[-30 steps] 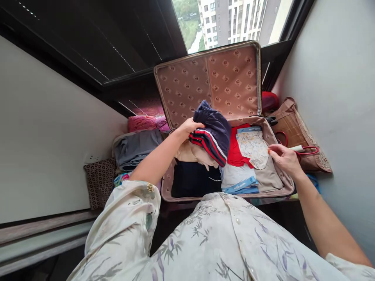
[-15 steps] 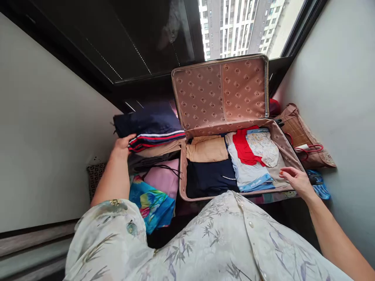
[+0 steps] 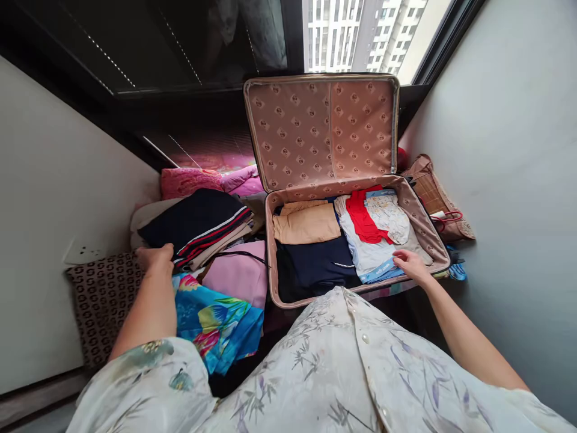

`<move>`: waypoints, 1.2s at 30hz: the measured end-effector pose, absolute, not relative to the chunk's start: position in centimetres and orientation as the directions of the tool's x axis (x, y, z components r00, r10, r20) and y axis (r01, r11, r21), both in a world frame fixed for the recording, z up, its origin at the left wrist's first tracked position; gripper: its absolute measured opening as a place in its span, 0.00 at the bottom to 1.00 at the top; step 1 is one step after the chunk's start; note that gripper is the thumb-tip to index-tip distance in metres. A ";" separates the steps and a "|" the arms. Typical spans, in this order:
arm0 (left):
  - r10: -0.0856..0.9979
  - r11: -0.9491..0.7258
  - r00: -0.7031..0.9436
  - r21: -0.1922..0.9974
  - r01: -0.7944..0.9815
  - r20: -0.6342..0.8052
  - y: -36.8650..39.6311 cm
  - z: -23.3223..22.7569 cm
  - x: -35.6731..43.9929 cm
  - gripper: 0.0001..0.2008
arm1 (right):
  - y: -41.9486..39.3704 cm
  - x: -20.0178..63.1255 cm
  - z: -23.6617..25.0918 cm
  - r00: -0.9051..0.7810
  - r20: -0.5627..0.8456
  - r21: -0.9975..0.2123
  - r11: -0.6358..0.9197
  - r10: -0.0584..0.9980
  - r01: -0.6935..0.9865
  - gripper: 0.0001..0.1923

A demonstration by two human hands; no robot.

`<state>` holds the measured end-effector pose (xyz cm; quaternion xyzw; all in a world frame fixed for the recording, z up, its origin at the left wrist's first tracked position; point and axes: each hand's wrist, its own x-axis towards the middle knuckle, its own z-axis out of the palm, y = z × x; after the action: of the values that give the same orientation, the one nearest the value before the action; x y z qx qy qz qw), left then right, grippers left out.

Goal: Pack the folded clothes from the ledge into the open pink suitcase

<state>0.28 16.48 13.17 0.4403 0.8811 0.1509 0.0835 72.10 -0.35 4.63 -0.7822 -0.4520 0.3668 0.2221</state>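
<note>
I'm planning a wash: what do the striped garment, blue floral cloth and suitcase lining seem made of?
Striped garment: matte, soft-folding fabric, fibre unclear. Floral cloth: smooth printed fabric, perhaps synthetic, loosely draped. Lining: dullish printed fabric, perhaps polyester, visibly seamed.

Supporting surface, its own face hidden by the load. A patterned cloth [image 3: 385, 292] shows beneath the front edge of the open suitcase [image 3: 439, 249]. Around the suitcase: heaped folded clothing [image 3: 192, 222], 9 o'clock; pink textiles [image 3: 193, 181], 10 o'clock; brown bag [image 3: 430, 183], 2 o'clock. Contacts beneath these three cannot be seen.
</note>
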 end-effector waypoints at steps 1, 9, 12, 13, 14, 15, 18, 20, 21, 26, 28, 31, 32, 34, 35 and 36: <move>0.726 0.640 -0.688 0.381 0.668 -0.013 16.7 13.1 0.3 0.19 | 0.5 72.0 4.1 0.324 -0.364 -0.629 -0.486 0.874 0.606 0.17; 0.752 0.366 -0.653 0.881 0.301 -0.090 14.2 13.3 10.6 0.19 | 8.6 71.1 0.9 0.437 -0.346 -0.237 -0.528 0.830 0.816 0.53; 0.838 0.272 -0.527 0.944 0.185 -0.138 10.2 12.8 18.6 0.18 | 11.6 70.1 -0.3 0.395 -0.401 -0.198 -0.499 0.826 0.843 0.55; 0.865 0.274 -0.472 0.949 0.155 -0.173 8.7 12.4 21.4 0.19 | 12.6 69.7 -0.6 0.364 -0.404 -0.205 -0.471 0.839 0.858 0.54; 0.883 0.296 -0.414 0.947 0.123 -0.222 7.2 11.8 24.2 0.20 | 13.6 69.5 -0.9 0.336 -0.398 -0.216 -0.444 0.854 0.870 0.52; 0.894 0.332 -0.348 0.938 0.094 -0.282 5.8 11.2 26.9 0.22 | 14.6 69.3 -1.2 0.314 -0.383 -0.230 -0.419 0.869 0.878 0.49; 0.874 0.482 -0.120 0.871 0.092 -0.471 2.4 9.1 33.8 0.24 | 17.7 69.2 -1.7 0.285 -0.323 -0.287 -0.380 0.903 0.880 0.44; 0.830 0.552 0.012 0.823 0.132 -0.558 0.8 7.7 37.4 0.22 | 19.8 69.3 -2.1 0.306 -0.313 -0.313 -0.401 0.899 0.861 0.45; 0.809 0.573 0.052 0.805 0.150 -0.586 0.2 7.0 38.9 0.21 | 20.8 69.2 -2.3 0.332 -0.319 -0.315 -0.430 0.888 0.846 0.47; 0.746 0.629 0.105 0.748 0.213 -0.658 -1.3 4.4 43.3 0.18 | 24.9 67.9 -4.1 0.500 -0.359 -0.268 -0.600 0.788 0.754 0.62; 0.728 0.641 0.107 0.727 0.246 -0.677 -1.4 3.9 44.3 0.18 | 25.9 67.1 -4.7 0.537 -0.354 -0.269 -0.633 0.766 0.726 0.64; 0.722 0.643 0.098 0.717 0.269 -0.684 -1.2 3.8 45.4 0.17 | 26.9 66.8 -5.1 0.585 -0.291 -0.355 -0.654 0.757 0.669 0.55; 0.725 0.641 0.096 0.718 0.271 -0.682 -1.1 3.8 45.7 0.17 | 27.2 67.0 -5.1 0.596 -0.275 -0.390 -0.654 0.755 0.648 0.49; 0.728 0.638 0.090 0.720 0.275 -0.680 -0.7 3.9 46.3 0.17 | 27.7 68.1 -5.1 0.600 -0.264 -0.451 -0.646 0.756 0.616 0.36; 0.728 0.637 0.088 0.718 0.279 -0.680 -0.5 3.9 46.5 0.16 | 27.9 69.0 -5.0 0.590 -0.270 -0.474 -0.638 0.761 0.607 0.32; 0.726 0.640 0.088 0.716 0.278 -0.682 -0.2 4.0 46.8 0.16 | 28.0 70.0 -5.0 0.566 -0.282 -0.494 -0.623 0.775 0.607 0.29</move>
<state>46.75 -0.24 3.96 0.3851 0.6515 0.1779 0.6289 69.95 28.05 -4.98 -0.8676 -0.3981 0.2422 0.1738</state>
